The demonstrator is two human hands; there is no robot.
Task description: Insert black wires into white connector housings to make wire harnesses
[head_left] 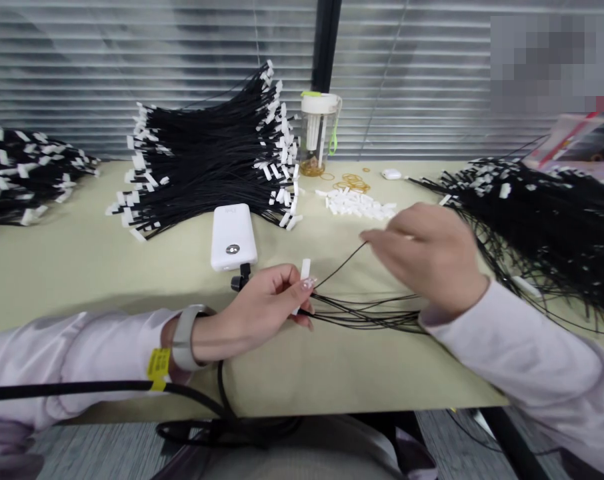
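Near the middle of the table, my left hand point(269, 303) is closed on the left ends of a small bundle of thin black cables point(367, 313). A white connector point(305, 269) pokes up between its thumb and fingers. My right hand point(427, 257) pinches one thin black cable that runs up and right from the left hand, away from the others. The rest of the bundle lies slack to the right and passes behind my right wrist. Beyond the hands lies a small pile of loose white connectors point(359, 203).
A white power bank point(233, 237) with a plugged-in black cable lies by my left hand. Behind it is a big stack of black cables point(202, 147); other heaps lie left point(37, 170) and right point(547, 227). Rubber bands point(352, 183) and a clear bottle point(318, 133) stand near the blinds.
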